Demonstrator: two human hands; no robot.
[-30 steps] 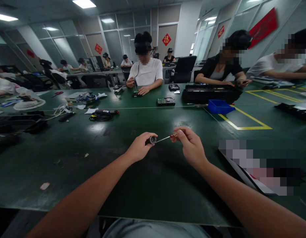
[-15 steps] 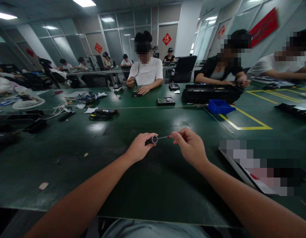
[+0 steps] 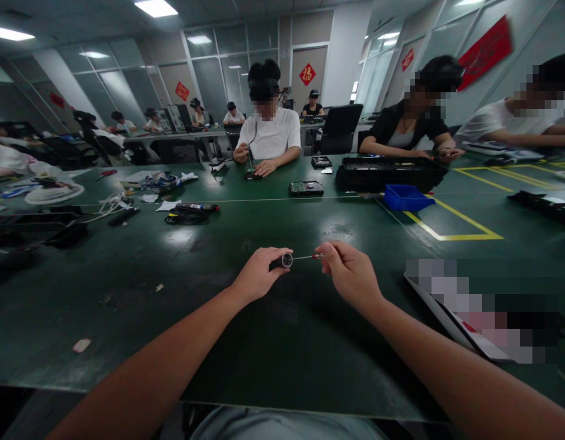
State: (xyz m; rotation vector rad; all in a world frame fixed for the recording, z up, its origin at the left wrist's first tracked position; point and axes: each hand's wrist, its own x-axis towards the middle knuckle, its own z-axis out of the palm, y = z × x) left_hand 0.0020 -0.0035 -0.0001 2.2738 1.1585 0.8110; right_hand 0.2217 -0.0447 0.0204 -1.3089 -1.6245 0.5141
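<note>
My left hand (image 3: pixel 260 272) is closed around a dark cylindrical part (image 3: pixel 286 260) whose round, light-rimmed end faces right and toward me. In my right hand (image 3: pixel 353 269) is a thin screwdriver (image 3: pixel 305 257) with a red and clear handle, pinched between thumb and fingers. Its metal shaft points left, and the tip meets the open end of the cylinder; whether it goes inside is too small to tell. Both hands are held above the green table (image 3: pixel 264 354).
A coiled black cable (image 3: pixel 187 215) lies beyond my left hand. Farther off are a circuit-board device (image 3: pixel 306 187), a blue bin (image 3: pixel 408 198) and a long black housing (image 3: pixel 392 174). A pale sheet-like item (image 3: pixel 460 318), partly blurred, lies right. A person (image 3: pixel 268 134) works opposite.
My right hand has turned slightly on the screwdriver, so more of its handle shows. The cylinder stays in my left hand, almost unmoved.
</note>
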